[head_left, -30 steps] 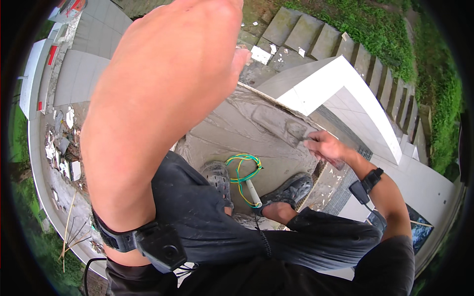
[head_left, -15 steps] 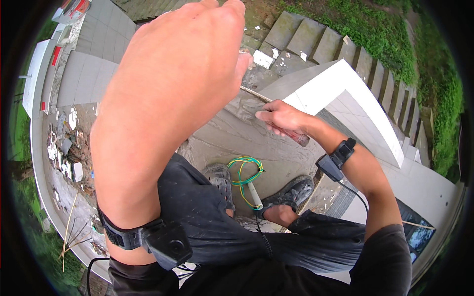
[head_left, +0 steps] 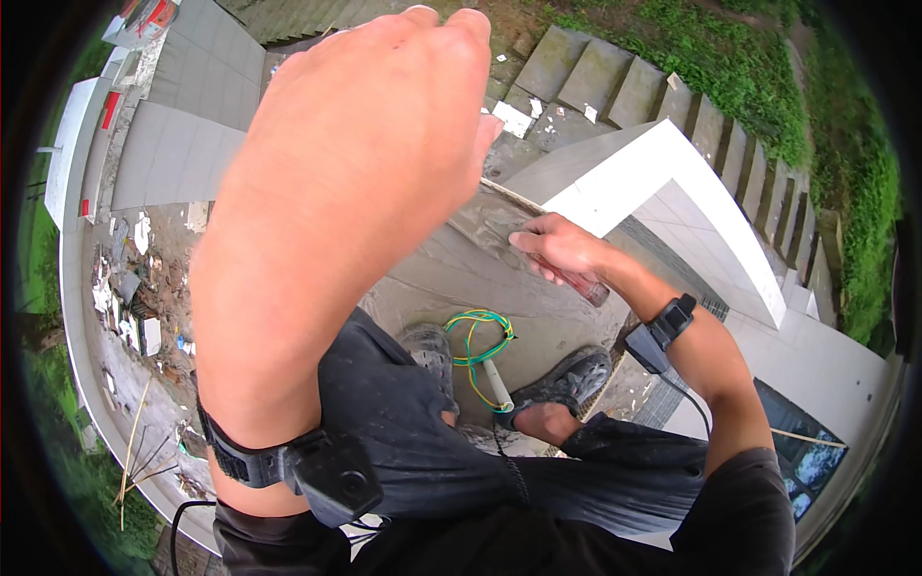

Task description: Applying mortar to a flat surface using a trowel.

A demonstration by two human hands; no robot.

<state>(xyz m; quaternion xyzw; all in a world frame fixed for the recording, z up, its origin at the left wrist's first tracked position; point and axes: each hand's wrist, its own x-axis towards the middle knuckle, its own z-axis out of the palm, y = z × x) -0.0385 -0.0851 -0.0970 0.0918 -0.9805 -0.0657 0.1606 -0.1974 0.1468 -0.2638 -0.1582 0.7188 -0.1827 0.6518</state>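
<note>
My left hand (head_left: 384, 115) is raised close to the camera, with fingers curled at the top edge; what they grip, if anything, is hidden, and this arm blocks much of the view. Lower on the right, my right hand (head_left: 562, 250) grips a mortar-coated trowel (head_left: 591, 291) by its reddish handle, its blade on wet grey mortar (head_left: 403, 288) along the far edge of the surface under my feet. A coil of yellow-green cable (head_left: 480, 336) lies between my grey clogs (head_left: 571, 384), beside an upright-looking pale pipe (head_left: 497, 384).
A white angular structure (head_left: 624, 182) stands just past the far edge. Concrete steps (head_left: 653, 86) descend beside green growth (head_left: 855, 250). Debris and tile scraps (head_left: 130, 298) lie along the left ledge, with thin rods (head_left: 139, 451) nearer me. A glass pane (head_left: 788, 451) sits at lower right.
My right hand and trowel moved up and leftward along the mortar, then slightly back down and right. My raised left arm has shifted a little to the right.
</note>
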